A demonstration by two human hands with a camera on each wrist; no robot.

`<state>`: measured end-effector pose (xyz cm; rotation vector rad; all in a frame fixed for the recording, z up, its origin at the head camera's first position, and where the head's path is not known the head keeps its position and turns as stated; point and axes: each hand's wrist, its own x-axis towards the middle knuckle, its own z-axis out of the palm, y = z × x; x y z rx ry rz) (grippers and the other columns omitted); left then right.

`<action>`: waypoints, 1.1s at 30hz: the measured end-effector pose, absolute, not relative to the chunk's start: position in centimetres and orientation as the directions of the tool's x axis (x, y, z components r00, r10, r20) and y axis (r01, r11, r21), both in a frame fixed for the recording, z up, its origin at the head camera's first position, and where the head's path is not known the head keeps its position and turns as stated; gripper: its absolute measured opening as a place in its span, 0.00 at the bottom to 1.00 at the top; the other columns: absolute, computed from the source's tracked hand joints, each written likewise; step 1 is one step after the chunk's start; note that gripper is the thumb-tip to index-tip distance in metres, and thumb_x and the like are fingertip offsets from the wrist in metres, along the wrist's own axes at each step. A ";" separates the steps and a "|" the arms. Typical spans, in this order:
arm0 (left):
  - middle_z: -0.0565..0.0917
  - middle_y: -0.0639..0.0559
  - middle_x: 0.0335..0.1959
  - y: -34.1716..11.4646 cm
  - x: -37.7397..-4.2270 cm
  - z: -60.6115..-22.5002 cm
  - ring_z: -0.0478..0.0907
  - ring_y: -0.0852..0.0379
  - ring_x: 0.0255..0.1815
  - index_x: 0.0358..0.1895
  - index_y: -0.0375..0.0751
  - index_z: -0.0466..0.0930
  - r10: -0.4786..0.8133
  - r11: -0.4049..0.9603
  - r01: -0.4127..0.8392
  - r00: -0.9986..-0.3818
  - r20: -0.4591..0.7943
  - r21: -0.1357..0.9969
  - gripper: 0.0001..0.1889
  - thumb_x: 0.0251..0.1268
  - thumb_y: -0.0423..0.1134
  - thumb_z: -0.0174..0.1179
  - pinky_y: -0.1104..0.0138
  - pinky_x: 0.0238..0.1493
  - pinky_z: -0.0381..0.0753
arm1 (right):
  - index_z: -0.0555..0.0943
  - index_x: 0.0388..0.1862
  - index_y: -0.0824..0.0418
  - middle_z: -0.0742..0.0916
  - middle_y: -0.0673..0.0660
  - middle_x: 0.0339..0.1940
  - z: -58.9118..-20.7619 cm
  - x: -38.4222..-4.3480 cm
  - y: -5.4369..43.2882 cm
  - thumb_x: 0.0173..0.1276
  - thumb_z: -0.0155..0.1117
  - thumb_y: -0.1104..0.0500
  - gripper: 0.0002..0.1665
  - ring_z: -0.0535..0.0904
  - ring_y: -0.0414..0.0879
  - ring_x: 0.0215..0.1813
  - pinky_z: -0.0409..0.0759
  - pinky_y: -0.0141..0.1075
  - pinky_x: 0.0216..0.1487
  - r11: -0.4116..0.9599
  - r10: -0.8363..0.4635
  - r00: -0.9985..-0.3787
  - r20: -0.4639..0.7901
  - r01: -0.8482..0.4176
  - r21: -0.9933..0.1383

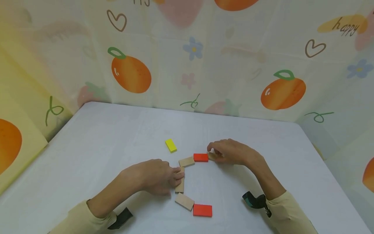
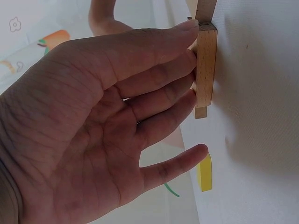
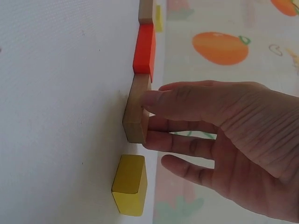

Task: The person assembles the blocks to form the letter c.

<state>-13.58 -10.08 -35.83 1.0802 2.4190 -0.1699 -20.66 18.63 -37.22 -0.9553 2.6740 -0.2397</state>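
Several flat blocks form a curved row on a white table. At the bend, my left hand [image 1: 156,177] rests its nearly straight fingers and thumb tip against a plain wooden block [image 2: 205,65]. My right hand [image 1: 232,152] pinches another wooden block [image 3: 136,109], thumb on one side and fingers on the other. That block's end meets a red block [image 1: 200,158], which adjoins a wooden block [image 1: 186,162]. Beyond the pinched block's other end stands a yellow block [image 3: 128,184], hidden by my hand in the head view.
Nearer me, a wooden block [image 1: 184,201] and a red block [image 1: 202,210] end the row. A separate yellow block [image 1: 170,145] lies behind the row, toward the far side of the table [image 1: 117,130]. A fruit-printed cloth [image 1: 163,81] hangs behind the table.
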 end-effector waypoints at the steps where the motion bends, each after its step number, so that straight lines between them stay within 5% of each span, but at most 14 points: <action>1: 0.71 0.69 0.78 -10.1 -13.6 -35.8 0.78 0.54 0.72 0.72 0.68 0.76 0.668 0.681 0.728 -0.572 -0.476 0.079 0.28 0.70 0.54 0.68 0.57 0.74 0.79 | 0.84 0.57 0.52 0.84 0.47 0.34 -37.2 -20.6 18.6 0.73 0.70 0.58 0.15 0.76 0.39 0.36 0.79 0.26 0.38 0.764 -0.642 -0.737 -0.212 -0.594 -0.251; 10: 0.70 0.67 0.79 -9.7 -13.7 -35.7 0.80 0.54 0.69 0.74 0.67 0.74 0.709 0.605 0.796 -0.531 -0.465 0.015 0.28 0.73 0.55 0.65 0.59 0.72 0.80 | 0.84 0.56 0.52 0.84 0.47 0.34 -37.2 -20.6 19.3 0.73 0.69 0.58 0.14 0.76 0.39 0.36 0.78 0.26 0.37 0.770 -0.635 -0.744 -0.207 -0.589 -0.243; 17: 0.70 0.68 0.79 -9.4 -13.6 -35.6 0.76 0.53 0.75 0.74 0.67 0.74 0.679 0.651 0.757 -0.554 -0.482 0.046 0.28 0.72 0.55 0.65 0.55 0.76 0.76 | 0.84 0.57 0.52 0.85 0.47 0.36 -37.1 -20.2 19.5 0.73 0.70 0.57 0.15 0.77 0.38 0.38 0.80 0.27 0.39 0.769 -0.635 -0.749 -0.187 -0.591 -0.243; 27: 0.70 0.68 0.79 -9.5 -13.7 -35.6 0.79 0.53 0.71 0.74 0.68 0.74 0.687 0.628 0.778 -0.540 -0.485 0.023 0.28 0.73 0.55 0.64 0.56 0.74 0.79 | 0.82 0.63 0.53 0.89 0.52 0.53 -35.9 -20.7 18.5 0.74 0.68 0.52 0.20 0.84 0.49 0.54 0.87 0.44 0.56 0.798 -0.594 -0.775 -0.214 -0.535 -0.277; 33: 0.70 0.69 0.79 -10.0 -13.6 -35.8 0.81 0.53 0.67 0.74 0.68 0.74 0.685 0.618 0.787 -0.537 -0.492 0.001 0.27 0.73 0.56 0.63 0.58 0.71 0.81 | 0.83 0.62 0.55 0.90 0.54 0.56 -34.5 -21.8 14.6 0.74 0.68 0.57 0.18 0.86 0.48 0.51 0.87 0.39 0.55 0.720 -0.691 -0.708 -0.143 -0.657 -0.223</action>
